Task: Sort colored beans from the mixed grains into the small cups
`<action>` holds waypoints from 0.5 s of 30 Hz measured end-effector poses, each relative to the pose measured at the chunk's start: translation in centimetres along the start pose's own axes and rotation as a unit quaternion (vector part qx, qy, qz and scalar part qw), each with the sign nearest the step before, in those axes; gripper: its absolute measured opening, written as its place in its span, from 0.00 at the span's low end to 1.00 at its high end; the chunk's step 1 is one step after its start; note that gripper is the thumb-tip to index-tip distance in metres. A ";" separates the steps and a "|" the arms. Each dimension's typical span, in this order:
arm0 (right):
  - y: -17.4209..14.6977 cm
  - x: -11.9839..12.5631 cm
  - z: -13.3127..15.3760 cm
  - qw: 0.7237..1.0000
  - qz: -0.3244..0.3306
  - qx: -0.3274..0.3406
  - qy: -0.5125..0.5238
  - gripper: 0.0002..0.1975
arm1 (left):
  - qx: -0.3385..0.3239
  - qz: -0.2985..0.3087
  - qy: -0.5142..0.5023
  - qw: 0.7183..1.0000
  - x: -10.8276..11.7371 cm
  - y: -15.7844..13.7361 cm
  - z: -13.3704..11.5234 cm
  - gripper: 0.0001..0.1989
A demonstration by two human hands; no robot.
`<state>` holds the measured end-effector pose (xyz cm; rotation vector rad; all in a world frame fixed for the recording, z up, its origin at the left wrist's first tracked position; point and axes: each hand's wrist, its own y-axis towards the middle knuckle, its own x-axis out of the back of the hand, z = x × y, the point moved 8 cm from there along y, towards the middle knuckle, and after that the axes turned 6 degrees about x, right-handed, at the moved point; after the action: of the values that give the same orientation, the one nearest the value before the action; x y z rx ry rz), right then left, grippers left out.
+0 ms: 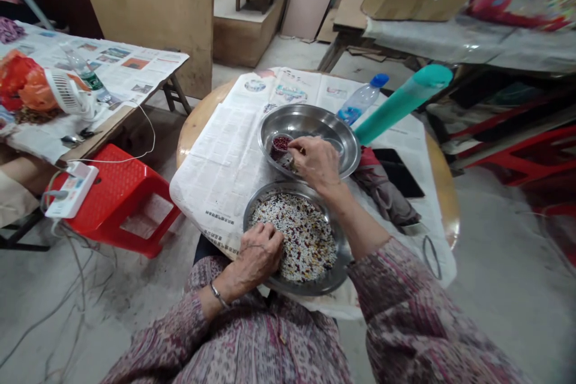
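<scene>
A near metal bowl (342, 273) holds a spread of small white, dark red and yellow pieces that look like grains and beans (299, 240). At its left side, my left hand (260, 252) rests curled with its fingertips down among the pieces; what they grip, if anything, is hidden. Over the far metal bowl (310, 113), my right hand (315, 159) is closed in a pinch, and I cannot make out what is between the fingers. Just left of those fingers, a small clear cup (279, 145) of dark red beans stands inside the far bowl.
Newspaper (211, 156) covers the round table. Behind the bowls are a plastic bottle (360, 102) and a long green tube (405, 102). A dark tablet-like slab (398, 173) and crumpled cloth (382, 192) lie right. A red stool (117, 198) carries a power strip (72, 189).
</scene>
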<state>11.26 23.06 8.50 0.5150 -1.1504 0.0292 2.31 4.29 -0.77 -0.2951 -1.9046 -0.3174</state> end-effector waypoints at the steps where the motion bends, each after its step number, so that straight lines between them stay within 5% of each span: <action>1: 0.9 -0.5 -0.2 1.000 0.011 0.006 -0.014 0.12 | 0.000 0.001 -0.002 1.000 0.0 0.0 0.0 0.03; 10: 4.5 -4.7 -1.6 0.990 0.113 0.053 -0.068 0.13 | 0.003 -0.002 -0.012 1.000 -0.5 -0.2 0.0 0.03; 15: 4.7 -5.2 -2.0 0.988 0.106 0.035 -0.103 0.12 | 0.004 -0.002 -0.008 1.000 -0.4 -0.1 0.0 0.04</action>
<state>9.45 29.29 5.06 0.4633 -1.4084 0.2055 2.42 4.18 -1.20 -0.2900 -1.9227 -0.3106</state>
